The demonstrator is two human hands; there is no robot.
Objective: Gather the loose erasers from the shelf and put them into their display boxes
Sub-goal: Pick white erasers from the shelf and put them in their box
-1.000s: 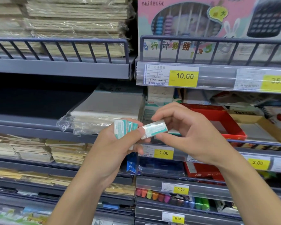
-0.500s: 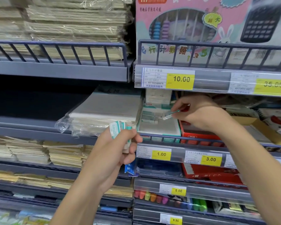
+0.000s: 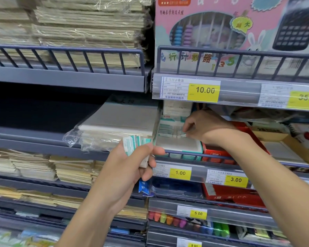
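Note:
My left hand (image 3: 130,163) grips a small bunch of white-and-teal wrapped erasers (image 3: 132,142) in front of the middle shelf. My right hand (image 3: 202,125) reaches into the white-and-teal display box (image 3: 178,145) on that shelf and pinches one eraser (image 3: 182,135) at its fingertips, just over the row of erasers (image 3: 168,129) stacked at the back of the box. The front part of the box floor shows bare.
A red box (image 3: 219,154) stands right of the display box, and a plastic-wrapped white paper pack (image 3: 118,125) lies to its left. A rail (image 3: 185,152) runs along the shelf front above price tags (image 3: 180,172). Paper stacks fill the left shelves; an abacus box (image 3: 221,32) stands above.
My right hand took one eraser from the bunch in my left hand and carried it up and back into the display box. My left hand stayed roughly in place.

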